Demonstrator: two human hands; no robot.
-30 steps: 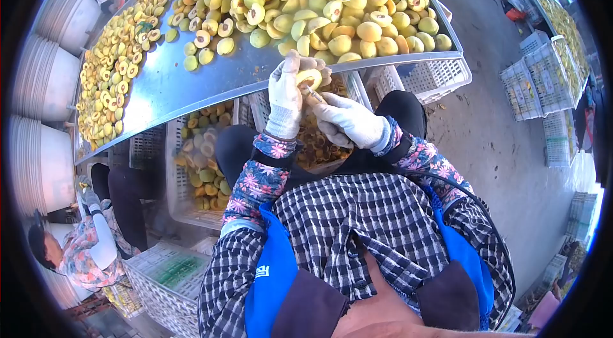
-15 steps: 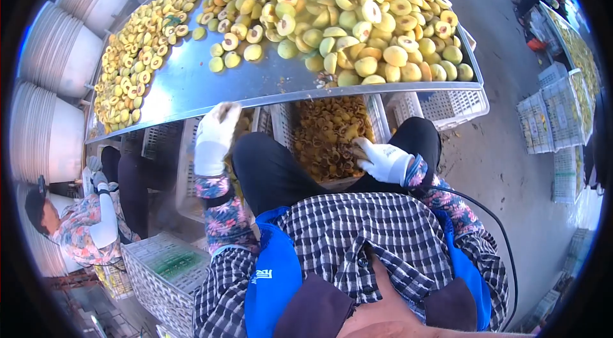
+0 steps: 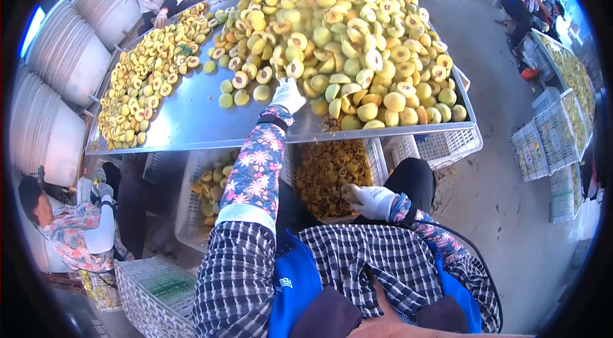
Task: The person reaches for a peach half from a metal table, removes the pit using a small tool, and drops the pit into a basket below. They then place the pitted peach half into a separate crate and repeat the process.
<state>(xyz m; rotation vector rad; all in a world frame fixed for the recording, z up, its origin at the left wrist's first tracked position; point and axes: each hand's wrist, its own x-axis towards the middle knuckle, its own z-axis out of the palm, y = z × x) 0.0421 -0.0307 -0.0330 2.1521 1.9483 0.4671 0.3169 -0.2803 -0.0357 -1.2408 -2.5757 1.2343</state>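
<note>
The metal table [image 3: 198, 114] carried halved stone fruits [image 3: 137, 85] on its left side. The gloved left hand [image 3: 288, 96] touched the near side of the bigger fruit heap [image 3: 357, 38], fingers partly bent, their hold hidden. Rightward, the gloved right hand [image 3: 372, 201] was half closed beside the crate [image 3: 378, 162] of fruit scraps [image 3: 332, 172]; its hold was unclear.

Fruit pile [image 3: 357, 38]: halved pieces, yellow to green, heaped from upper centre to right of centre; some cut face up with reddish-brown middles, others skin up. Smaller heap [image 3: 150, 76] of similar halves at upper left. Few loose pieces [image 3: 241, 97] between, near pile's lower left edge.
</note>
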